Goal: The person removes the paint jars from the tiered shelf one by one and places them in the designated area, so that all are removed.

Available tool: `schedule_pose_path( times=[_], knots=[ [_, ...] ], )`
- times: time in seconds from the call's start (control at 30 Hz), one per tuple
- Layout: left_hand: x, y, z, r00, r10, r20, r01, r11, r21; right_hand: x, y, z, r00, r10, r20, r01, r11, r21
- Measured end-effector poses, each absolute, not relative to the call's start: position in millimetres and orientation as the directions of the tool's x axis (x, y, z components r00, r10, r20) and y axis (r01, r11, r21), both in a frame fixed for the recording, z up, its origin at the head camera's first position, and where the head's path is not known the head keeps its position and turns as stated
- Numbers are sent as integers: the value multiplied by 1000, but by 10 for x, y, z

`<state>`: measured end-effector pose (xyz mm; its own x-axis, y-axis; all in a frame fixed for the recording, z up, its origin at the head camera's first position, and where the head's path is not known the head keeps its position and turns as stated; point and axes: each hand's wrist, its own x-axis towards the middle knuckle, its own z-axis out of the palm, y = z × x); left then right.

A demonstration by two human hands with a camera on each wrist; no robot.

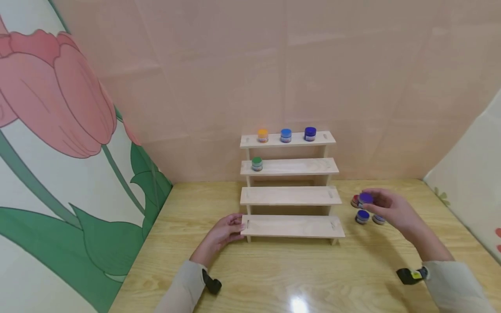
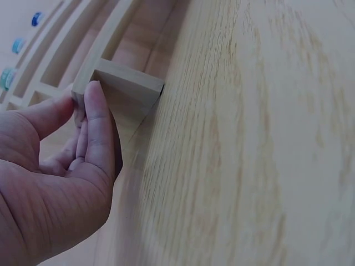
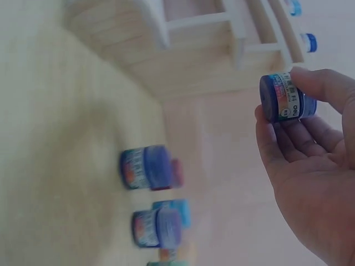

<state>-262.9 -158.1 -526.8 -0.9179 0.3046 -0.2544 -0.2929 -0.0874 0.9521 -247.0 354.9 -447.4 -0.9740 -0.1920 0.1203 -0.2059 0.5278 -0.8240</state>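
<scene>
My right hand [image 1: 391, 209] holds a small purple-lidded paint jar [image 1: 365, 198] above the table, between thumb and fingers. In the right wrist view the held jar [image 3: 287, 97] lies sideways in the picture, its printed label showing. My left hand [image 1: 225, 232] pinches the left end of the lowest step of a wooden tiered stand [image 1: 289, 226]; thumb and fingers at the board's end show in the left wrist view. On the top step sit an orange jar [image 1: 262, 136], a light blue jar [image 1: 286, 135] and a dark blue jar [image 1: 310, 134]. A green jar [image 1: 257, 164] stands on the second step's left.
Below and beside my right hand, a blue-lidded jar [image 1: 362, 217], a partly hidden jar [image 1: 379, 219] and a red jar [image 1: 355, 200] stand on the wood-grain table [image 1: 266, 278]. A pink backdrop [image 1: 211, 108] rises behind the stand, and a tulip-printed panel [image 1: 58, 108] borders the left.
</scene>
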Motion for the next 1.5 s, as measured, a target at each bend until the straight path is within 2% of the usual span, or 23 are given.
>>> schedule_pose_path(
  times=[0.6, 0.97, 1.23, 1.5],
  knots=[
    [-2661, -1566, -5233, -924, 285, -254, -287, -82, 954, -2248, 3723, -4819, -979, -198, 46, -145, 523, -840],
    [-2644, -1571, -5221, -922, 281, -268, -302, -85, 950, -2188, 3746, -5054, -981, -193, 17, -127, 574, -809],
    [-2624, -1558, -5216, -921, 293, -256, -294, -93, 951, -2157, 3732, -5165, -987, -158, -39, -78, 667, -741],
    [-2605, -1551, -5216, -921, 293, -256, -295, -95, 951, -2128, 3706, -5224, -981, -191, -32, -97, 626, -774]
  ],
)
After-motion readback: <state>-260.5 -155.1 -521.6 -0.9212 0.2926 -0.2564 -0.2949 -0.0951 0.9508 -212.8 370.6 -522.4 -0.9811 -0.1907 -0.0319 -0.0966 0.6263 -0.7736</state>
